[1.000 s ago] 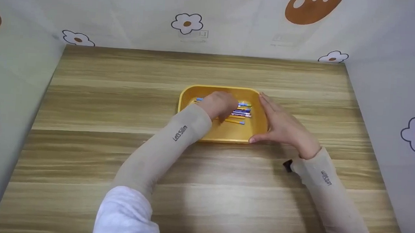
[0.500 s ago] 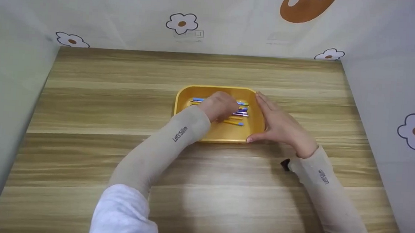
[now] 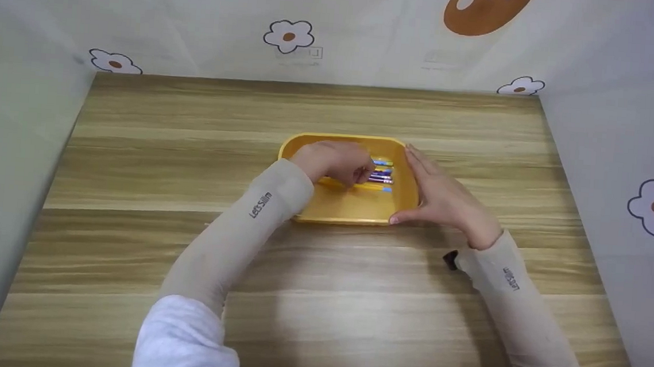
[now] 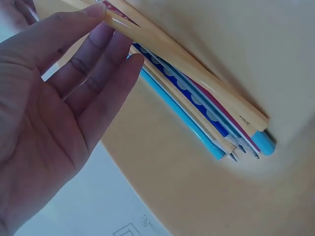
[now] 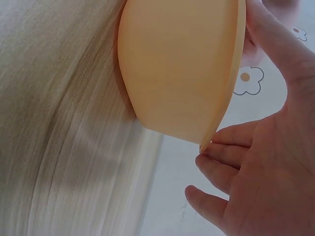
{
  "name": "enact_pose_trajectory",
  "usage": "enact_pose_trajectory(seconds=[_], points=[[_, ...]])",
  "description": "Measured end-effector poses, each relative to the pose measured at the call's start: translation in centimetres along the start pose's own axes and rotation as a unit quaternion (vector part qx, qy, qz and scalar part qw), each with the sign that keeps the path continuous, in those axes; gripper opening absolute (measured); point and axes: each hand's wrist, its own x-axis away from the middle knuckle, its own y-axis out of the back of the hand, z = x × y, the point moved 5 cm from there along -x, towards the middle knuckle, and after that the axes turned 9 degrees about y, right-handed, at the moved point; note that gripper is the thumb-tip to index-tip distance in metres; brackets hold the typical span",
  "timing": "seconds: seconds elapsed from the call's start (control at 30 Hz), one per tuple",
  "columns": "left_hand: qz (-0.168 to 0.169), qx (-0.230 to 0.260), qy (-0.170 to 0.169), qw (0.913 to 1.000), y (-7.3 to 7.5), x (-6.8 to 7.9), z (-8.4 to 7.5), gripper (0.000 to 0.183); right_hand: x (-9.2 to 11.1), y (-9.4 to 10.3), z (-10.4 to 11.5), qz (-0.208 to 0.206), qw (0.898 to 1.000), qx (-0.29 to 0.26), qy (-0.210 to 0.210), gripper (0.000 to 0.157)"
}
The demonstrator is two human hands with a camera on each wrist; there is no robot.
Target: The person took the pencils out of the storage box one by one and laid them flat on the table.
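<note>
A yellow rectangular bin [image 3: 353, 220] stands on the wooden table with several pens lying side by side inside. My left hand [image 3: 340, 160] reaches into it from the left. In the left wrist view, its thumb and finger pinch a slim yellow pen [image 4: 187, 64] that lies over the others. Among those are a dark blue pen with pale dots [image 4: 189, 93] and a light blue pen [image 4: 184, 123]. My right hand [image 3: 447, 195] grips the bin's right end, fingers at the back corner and thumb at the front corner. The left hand hides part of the pens in the head view.
The wooden table [image 3: 162, 154] surrounds the bin. Pale walls with printed flowers [image 3: 289, 37] close off the back and both sides. A small black piece [image 3: 450, 259] sits at the right wrist.
My left hand and forearm have shifted a little left within the bin. The slanted yellow pen now lies nearly parallel with the others. My right hand keeps its hold on the bin.
</note>
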Motion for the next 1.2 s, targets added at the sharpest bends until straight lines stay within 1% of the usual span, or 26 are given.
enact_pose_trajectory(seconds=[0.1, 0.27, 0.43, 0.53, 0.67, 0.9, 1.03, 1.13, 1.2], points=[[0.002, 0.033, -0.005, 0.9994, -0.1, 0.2, 0.2, 0.017, 0.0, 0.1, 0.0, 0.0, 1.0, 0.003, 0.002, 0.135], [0.002, 0.085, -0.017, 0.9962, -0.1, 0.6, 0.4, 0.016, -0.1, 0.0, 0.1, 0.002, 1.0, 0.004, 0.011, 0.133], [0.003, 0.109, -0.028, 0.9937, 0.0, 1.1, 0.4, 0.013, -0.2, -0.1, 0.1, 0.002, 1.0, 0.003, 0.012, 0.132], [-0.001, 0.116, -0.039, 0.9925, 0.0, 1.3, 0.3, 0.015, -0.2, -0.1, 0.1, 0.002, 1.0, 0.001, 0.011, 0.132], [-0.012, 0.13, -0.052, 0.9901, 0.3, 1.6, 0.1, 0.017, -0.1, 0.0, 0.0, -0.001, 1.0, -0.001, 0.006, 0.133], [-0.036, 0.151, -0.085, 0.9842, 1.2, 2.2, -0.2, 0.018, -0.1, 0.0, -0.1, 0.002, 1.0, -0.009, -0.007, 0.131], [-0.049, 0.175, -0.101, 0.9781, 1.6, 2.6, -0.2, 0.017, -0.1, -0.1, -0.2, 0.0, 1.0, -0.01, -0.003, 0.132], [-0.067, 0.192, -0.117, 0.9722, 2.0, 3.0, -0.3, 0.014, -0.1, 0.0, -0.1, -0.002, 1.0, -0.004, 0.005, 0.133], [-0.08, 0.202, -0.127, 0.9679, 2.3, 3.3, -0.3, 0.012, -0.1, 0.0, -0.2, -0.001, 1.0, -0.002, 0.001, 0.133]])
